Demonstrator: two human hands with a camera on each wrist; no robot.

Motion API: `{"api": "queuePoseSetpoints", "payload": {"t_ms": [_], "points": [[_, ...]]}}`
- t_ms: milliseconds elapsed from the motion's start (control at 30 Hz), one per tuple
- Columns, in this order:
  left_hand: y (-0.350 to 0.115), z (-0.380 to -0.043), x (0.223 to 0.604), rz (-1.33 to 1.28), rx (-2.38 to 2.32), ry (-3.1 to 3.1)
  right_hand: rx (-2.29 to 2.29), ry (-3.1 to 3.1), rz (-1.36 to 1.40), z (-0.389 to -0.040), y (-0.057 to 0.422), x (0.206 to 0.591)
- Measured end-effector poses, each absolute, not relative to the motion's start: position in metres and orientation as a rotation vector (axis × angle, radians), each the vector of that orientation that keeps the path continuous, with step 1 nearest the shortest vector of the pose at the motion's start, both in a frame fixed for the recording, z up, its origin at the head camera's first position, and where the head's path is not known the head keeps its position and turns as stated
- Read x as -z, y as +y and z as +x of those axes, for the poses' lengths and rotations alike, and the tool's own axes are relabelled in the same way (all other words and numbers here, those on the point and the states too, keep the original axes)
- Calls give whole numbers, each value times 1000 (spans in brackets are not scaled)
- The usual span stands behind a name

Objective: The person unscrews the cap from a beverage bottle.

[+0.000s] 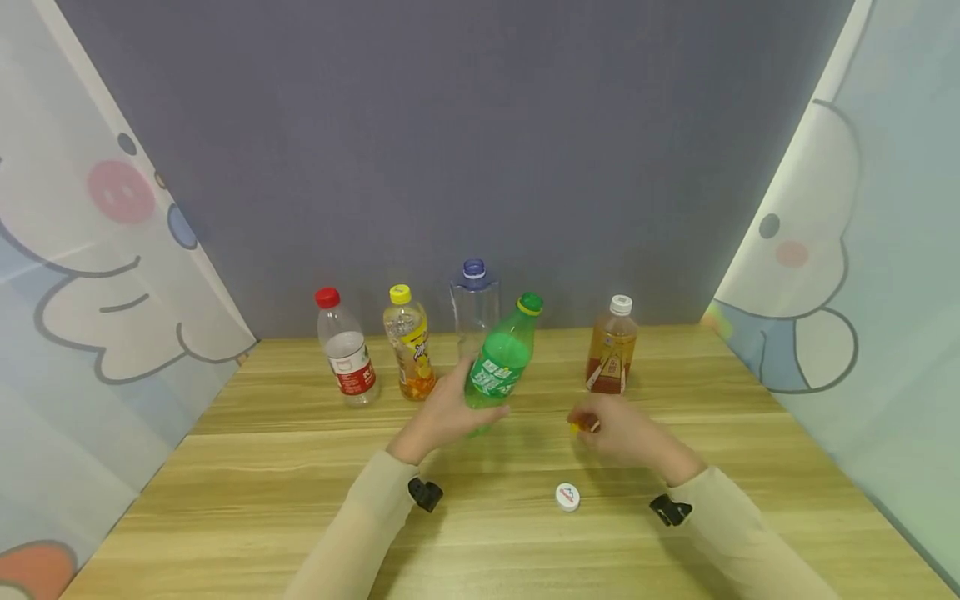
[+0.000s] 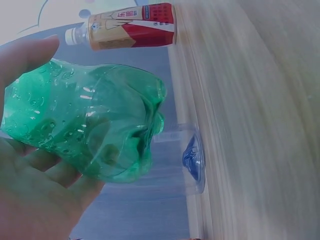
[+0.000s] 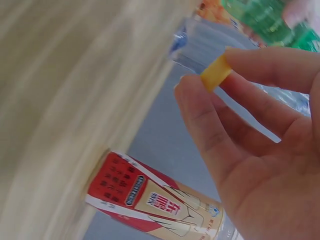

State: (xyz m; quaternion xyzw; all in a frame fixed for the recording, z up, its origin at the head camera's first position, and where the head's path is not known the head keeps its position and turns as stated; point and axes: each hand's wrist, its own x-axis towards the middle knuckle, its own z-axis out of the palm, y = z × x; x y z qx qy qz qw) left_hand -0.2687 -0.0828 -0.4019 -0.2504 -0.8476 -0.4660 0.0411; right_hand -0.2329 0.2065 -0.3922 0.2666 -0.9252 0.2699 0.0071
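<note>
My left hand (image 1: pixel 448 408) grips a green plastic bottle (image 1: pixel 501 362) round its lower half. The bottle leans to the right, with its green cap on, and its ridged base hangs off the table in the left wrist view. Between thumb and fingertips, my right hand (image 1: pixel 622 429) pinches a small yellow bottle cap (image 3: pixel 216 73) low over the table. Just behind that hand stands a tea-coloured bottle (image 1: pixel 611 350) with a white cap. A clear bottle with a bare bluish neck (image 1: pixel 474 292) is upright behind the green one, partly hidden by it.
A loose white cap (image 1: pixel 567 497) lies on the wooden table (image 1: pixel 262 500) in front of my hands. To the left stand a red-capped bottle (image 1: pixel 348 358) and a yellow-capped bottle (image 1: pixel 408 346). A grey panel (image 1: pixel 480 150) rises behind the table, with printed curtains at both sides.
</note>
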Motion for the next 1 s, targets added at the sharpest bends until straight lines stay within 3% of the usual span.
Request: {"api": "queuePoseSetpoints", "payload": {"t_ms": [333, 1000], "points": [[-76, -270, 404, -787, 1473, -2560, -782, -3056, 775, -220, 211, 407], [-44, -275, 403, -774, 1344, -2585, -597, -3070, 924, -198, 215, 414]]}}
